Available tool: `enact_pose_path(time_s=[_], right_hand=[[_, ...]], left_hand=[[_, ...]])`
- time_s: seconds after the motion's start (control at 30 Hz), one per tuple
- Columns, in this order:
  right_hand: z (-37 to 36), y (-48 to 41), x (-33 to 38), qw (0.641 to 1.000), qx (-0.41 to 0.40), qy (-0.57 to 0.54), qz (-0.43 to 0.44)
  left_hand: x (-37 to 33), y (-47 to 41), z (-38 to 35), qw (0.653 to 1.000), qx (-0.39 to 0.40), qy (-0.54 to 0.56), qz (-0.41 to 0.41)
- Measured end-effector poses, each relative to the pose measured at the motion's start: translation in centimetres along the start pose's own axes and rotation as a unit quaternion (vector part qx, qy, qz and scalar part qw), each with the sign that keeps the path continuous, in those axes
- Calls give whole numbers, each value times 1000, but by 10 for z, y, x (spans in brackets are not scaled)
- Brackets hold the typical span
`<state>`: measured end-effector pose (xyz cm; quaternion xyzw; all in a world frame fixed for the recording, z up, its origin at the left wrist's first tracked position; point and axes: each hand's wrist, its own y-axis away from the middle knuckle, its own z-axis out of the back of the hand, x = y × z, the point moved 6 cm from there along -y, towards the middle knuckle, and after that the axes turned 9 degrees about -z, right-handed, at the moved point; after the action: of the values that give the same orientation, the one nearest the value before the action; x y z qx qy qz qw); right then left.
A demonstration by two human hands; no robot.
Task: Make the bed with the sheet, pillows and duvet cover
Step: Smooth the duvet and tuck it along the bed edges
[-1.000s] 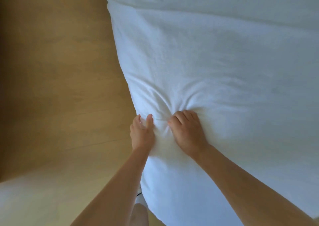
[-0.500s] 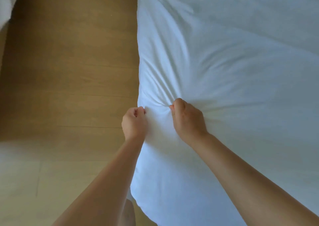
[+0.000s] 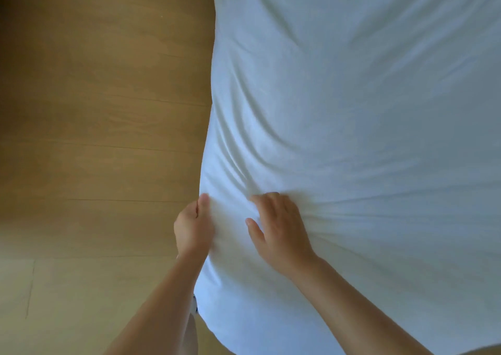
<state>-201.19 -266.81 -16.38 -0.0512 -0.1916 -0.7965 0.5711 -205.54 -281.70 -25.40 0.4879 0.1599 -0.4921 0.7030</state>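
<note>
Head view. A white duvet cover [image 3: 352, 110], plump enough that it looks filled, is lying across the bed and taking up the right and far part of the scene. Its left edge is hanging beside the wooden floor [image 3: 95, 138], and a rounded corner is showing at the near end.

The left hand [image 3: 193, 227] is pinching that left edge, thumb on top and fingers curled under the hem. This looks like a way to control the border itself rather than the bulk.

The right hand [image 3: 283, 232] is sitting just beside it, further in on the cover. Its fingers [image 3: 267, 198] are curling down into the cloth and gathering a bunch, with the thumb sticking out to the left. Creases are fanning away from both grips toward the far and right sides, so the cloth is being put under tension.

Judgement: the person is tugging the cover toward this side to square it with the bed edge. No pillows are in view.
</note>
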Motion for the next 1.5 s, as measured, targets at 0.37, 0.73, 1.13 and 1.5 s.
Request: enact_pose_path(time_s=[0.37,0.73,1.13,1.5], right_hand=[[-1,67,-42,991,-107,66,42],[-4,64,-18,985,-113,110,73],[-9,115,-27,998,7,36,43],[18,202,-217,988,-42,74,127]], left_hand=[[-19,11,27,993,-13,-42,-105],[18,14,44,984,33,-130,-117],[18,128,-19,976,76,-155,-130],[-12,239,-142,770,130,-342,-523]])
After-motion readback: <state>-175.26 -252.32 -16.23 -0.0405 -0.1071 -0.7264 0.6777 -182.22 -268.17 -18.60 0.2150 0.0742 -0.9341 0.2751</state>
